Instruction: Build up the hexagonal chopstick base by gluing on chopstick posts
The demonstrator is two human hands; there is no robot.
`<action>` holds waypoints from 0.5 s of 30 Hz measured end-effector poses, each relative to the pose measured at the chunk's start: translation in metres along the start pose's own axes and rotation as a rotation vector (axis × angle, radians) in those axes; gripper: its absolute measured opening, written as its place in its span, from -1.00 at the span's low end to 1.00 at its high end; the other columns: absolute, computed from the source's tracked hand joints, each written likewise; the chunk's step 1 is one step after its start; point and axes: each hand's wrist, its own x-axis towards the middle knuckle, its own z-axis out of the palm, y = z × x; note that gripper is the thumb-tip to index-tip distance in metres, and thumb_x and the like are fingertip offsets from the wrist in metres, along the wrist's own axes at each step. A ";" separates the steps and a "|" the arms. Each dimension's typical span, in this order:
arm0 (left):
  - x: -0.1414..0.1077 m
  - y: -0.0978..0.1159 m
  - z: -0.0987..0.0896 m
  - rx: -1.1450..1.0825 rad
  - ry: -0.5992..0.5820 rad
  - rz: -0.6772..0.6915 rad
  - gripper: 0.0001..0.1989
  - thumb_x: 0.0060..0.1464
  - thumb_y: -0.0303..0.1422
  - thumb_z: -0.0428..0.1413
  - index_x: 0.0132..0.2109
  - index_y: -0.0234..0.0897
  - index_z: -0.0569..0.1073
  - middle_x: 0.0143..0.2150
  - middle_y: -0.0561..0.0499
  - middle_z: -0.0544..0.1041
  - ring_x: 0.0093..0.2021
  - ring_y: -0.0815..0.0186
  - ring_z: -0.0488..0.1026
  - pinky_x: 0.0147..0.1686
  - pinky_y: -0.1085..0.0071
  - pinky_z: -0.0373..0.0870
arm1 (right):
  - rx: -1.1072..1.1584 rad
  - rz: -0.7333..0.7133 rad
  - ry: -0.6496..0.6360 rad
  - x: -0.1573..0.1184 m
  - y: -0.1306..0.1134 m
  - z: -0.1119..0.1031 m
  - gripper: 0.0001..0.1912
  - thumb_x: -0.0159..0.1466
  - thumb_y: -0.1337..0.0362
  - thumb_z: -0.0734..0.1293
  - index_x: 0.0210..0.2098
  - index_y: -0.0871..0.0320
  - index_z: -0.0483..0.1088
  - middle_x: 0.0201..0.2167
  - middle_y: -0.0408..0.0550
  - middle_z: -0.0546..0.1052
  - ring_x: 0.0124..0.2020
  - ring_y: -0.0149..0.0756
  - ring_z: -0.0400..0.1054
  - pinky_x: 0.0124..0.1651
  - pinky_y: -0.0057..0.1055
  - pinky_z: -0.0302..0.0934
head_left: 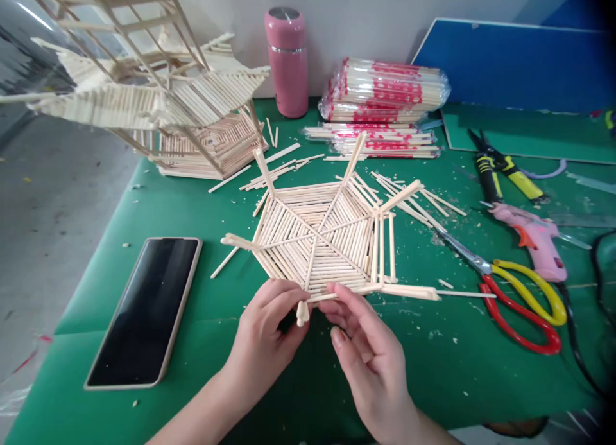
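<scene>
In the head view, the base [289,220], one six-sided mat of sticks, lies over the tabletop [212,342], with six corner posts, one pointing toward the person. At its near edge, the left hand [260,329] has its fingers closed on the corner by that post, while the right hand [373,349] lays its fingers on one stick [323,298] along the edge, thumb standing apart; whether they grip it, I cannot tell. Working here well probably means bracing the corner with the left, keeping the stick parallel to the edge, its ends snug against the posts, and pressing lightly, since such thin wood could shift or knock a post askew. By count, there is one phone [144,313] left of the base, one model [192,104] behind it to the left, one flask [287,66] behind, and to its right one pair of scissors [481,265], one glue gun [529,236] and one pair of pliers [489,172]. Behind it, the packs [389,92] overlap too much to count, as do the offcuts [276,175] around it.
</scene>
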 end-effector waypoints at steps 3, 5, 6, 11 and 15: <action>-0.001 0.000 0.001 0.001 0.015 0.018 -0.87 -0.05 -0.58 0.05 -0.34 -0.33 0.44 -0.36 -0.06 0.47 -0.32 0.34 0.41 -0.34 0.43 0.40 | 0.030 0.015 0.012 0.000 0.001 0.001 -0.60 0.24 0.40 0.16 0.07 0.05 0.18 0.03 0.01 0.32 -0.02 -0.27 0.30 0.01 -0.32 0.26; -0.002 -0.001 0.003 -0.011 0.035 0.036 -0.89 -0.05 -0.57 0.05 -0.34 -0.35 0.43 -0.36 -0.07 0.47 -0.32 0.33 0.41 -0.33 0.42 0.40 | 0.052 0.021 0.035 0.000 0.002 0.002 -0.62 0.24 0.38 0.17 0.05 0.07 0.21 0.00 0.01 0.35 -0.03 -0.27 0.31 0.00 -0.32 0.26; -0.002 -0.001 0.003 -0.017 0.046 0.043 -0.89 -0.04 -0.57 0.05 -0.33 -0.35 0.43 -0.36 -0.07 0.47 -0.32 0.34 0.41 -0.32 0.41 0.40 | 0.064 0.022 0.046 0.000 0.003 0.003 -0.63 0.24 0.38 0.17 0.04 0.08 0.22 -0.01 0.01 0.36 -0.04 -0.27 0.31 -0.01 -0.31 0.26; -0.005 -0.001 0.005 -0.010 0.067 0.029 -0.90 -0.02 -0.53 0.03 -0.32 -0.35 0.41 -0.36 -0.07 0.44 -0.32 0.33 0.40 -0.32 0.39 0.40 | 0.093 0.006 0.078 0.000 0.007 0.006 -0.64 0.23 0.36 0.20 0.03 0.09 0.24 0.00 0.02 0.37 -0.05 -0.26 0.32 -0.02 -0.30 0.27; -0.007 -0.002 0.003 -0.036 0.019 0.006 -0.90 -0.03 -0.52 0.00 -0.34 -0.35 0.41 -0.32 -0.10 0.42 -0.28 0.29 0.38 -0.29 0.36 0.39 | 0.057 -0.028 0.111 -0.001 0.011 0.006 -0.63 0.21 0.34 0.22 0.03 0.11 0.26 -0.05 0.05 0.42 -0.07 -0.22 0.34 -0.05 -0.25 0.30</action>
